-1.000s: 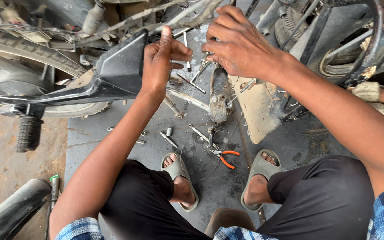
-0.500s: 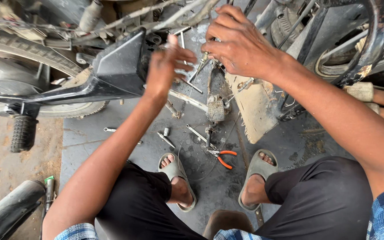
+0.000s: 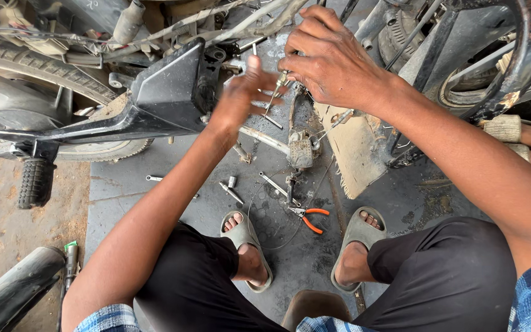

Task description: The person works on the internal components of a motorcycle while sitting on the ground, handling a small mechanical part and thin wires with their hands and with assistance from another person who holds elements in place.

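My right hand is closed around a thin metal tool, a screwdriver-like shaft pointing down-left, up near the underside of a motorcycle. My left hand, blurred by motion, has its fingers spread and hovers right next to that tool's shaft and the black frame panel. It holds nothing that I can see. Below the hands hangs a muddy foot peg and pedal.
The motorcycle's rear tyre and a black footrest are at the left. A black curved guard bar is at the upper right. Orange-handled pliers, sockets and bolts lie on the grey floor between my sandalled feet.
My left hand has come away from the black panel, opened its fingers and moved right toward the tool. My right hand stays in place on the tool.
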